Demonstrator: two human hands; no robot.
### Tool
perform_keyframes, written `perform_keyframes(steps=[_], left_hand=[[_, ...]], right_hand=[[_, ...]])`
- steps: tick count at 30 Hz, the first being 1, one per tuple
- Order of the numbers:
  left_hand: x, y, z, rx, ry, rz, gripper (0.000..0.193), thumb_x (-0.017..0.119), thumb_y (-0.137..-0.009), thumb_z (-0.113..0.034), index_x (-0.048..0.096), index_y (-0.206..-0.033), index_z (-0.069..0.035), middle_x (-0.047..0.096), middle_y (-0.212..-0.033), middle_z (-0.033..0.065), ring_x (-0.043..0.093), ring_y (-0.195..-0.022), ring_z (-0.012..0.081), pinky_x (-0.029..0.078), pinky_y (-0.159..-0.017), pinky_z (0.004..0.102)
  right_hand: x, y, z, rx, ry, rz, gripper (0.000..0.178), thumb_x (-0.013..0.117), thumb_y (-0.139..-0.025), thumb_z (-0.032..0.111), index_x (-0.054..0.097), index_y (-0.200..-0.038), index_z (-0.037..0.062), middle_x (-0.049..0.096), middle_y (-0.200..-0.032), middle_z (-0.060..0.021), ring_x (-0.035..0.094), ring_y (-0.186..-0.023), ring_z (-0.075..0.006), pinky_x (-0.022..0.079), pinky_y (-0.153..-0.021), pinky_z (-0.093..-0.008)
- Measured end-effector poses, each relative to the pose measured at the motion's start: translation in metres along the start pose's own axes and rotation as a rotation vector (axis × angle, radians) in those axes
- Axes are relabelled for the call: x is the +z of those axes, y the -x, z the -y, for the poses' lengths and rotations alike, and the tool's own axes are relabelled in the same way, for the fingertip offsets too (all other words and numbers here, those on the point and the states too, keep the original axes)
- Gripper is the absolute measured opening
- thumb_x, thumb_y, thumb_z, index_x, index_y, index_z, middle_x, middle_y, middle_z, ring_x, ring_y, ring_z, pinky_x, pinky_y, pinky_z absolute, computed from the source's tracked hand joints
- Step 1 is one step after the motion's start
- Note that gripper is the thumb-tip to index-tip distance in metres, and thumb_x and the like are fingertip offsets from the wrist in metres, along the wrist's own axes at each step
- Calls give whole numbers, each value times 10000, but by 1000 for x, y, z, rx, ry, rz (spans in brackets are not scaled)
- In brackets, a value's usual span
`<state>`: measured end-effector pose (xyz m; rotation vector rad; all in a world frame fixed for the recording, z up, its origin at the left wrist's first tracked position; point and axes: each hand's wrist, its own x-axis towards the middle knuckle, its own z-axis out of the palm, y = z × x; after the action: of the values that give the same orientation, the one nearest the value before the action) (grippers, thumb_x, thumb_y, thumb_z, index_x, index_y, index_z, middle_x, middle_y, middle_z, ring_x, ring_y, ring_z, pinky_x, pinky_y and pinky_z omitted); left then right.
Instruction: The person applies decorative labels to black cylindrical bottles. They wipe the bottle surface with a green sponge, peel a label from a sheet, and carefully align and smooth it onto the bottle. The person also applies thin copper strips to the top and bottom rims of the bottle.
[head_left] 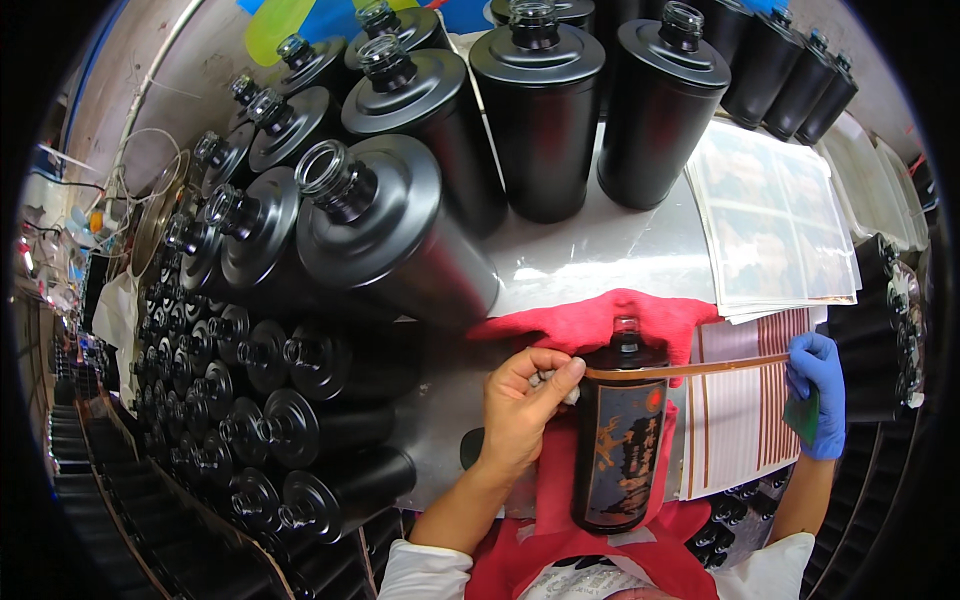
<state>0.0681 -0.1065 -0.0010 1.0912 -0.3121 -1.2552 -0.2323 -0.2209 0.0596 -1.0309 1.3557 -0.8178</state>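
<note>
A black glass bottle [592, 365] with a dark, gold-patterned label lies on a red cloth [560, 318] in front of me. A narrow orange-brown strip [715, 368] is stretched across the bottle just below its shoulder. My bare left hand [515, 410] pinches the strip's left end, with a bit of white material tucked in its fingers. At the right end, my blue-gloved right hand [820, 375] is closed on the strip. A flat green piece [801, 416] also sits in that hand, against the palm. Brown strips line a white sheet [705, 435] beneath the stretched strip.
Tall black bottles [545, 115] stand along the metal table [590, 250] at the back and left. Printed translucent sheets [770, 215] are stacked at the back right. Many more black bottles [290, 430] fill the lower left, and others lie beyond my right hand.
</note>
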Motion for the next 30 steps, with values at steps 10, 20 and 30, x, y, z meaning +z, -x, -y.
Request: perform_keyframes(steps=[10, 20, 30], left_hand=[[8, 6, 18, 113, 56, -53, 141, 685, -834, -51, 563, -892, -89, 562, -769, -49, 482, -645, 7, 351, -548, 159], [13, 3, 20, 97, 68, -88, 134, 673, -849, -85, 542, -861, -108, 535, -682, -55, 410, -542, 21, 281, -488, 174], [11, 15, 28, 328, -85, -210, 130, 595, -892, -53, 501, -976, -85, 549, -812, -3, 475, -617, 58, 380, -541, 187]], right_hand=[[-16, 19, 5, -129, -85, 98, 107, 605, -700, 25, 503, -690, -7, 439, -608, -17, 327, -395, -25, 232, -375, -158], [-1, -1, -9, -45, -9, -22, 72, 613, -772, 66, 559, -772, 18, 456, -599, 27, 337, -436, -24, 252, -421, -163], [-1, -35, -32, 44, 86, 137, 145, 668, -791, 159, 608, -730, 41, 509, -594, 20, 411, -437, -27, 288, -407, -170]])
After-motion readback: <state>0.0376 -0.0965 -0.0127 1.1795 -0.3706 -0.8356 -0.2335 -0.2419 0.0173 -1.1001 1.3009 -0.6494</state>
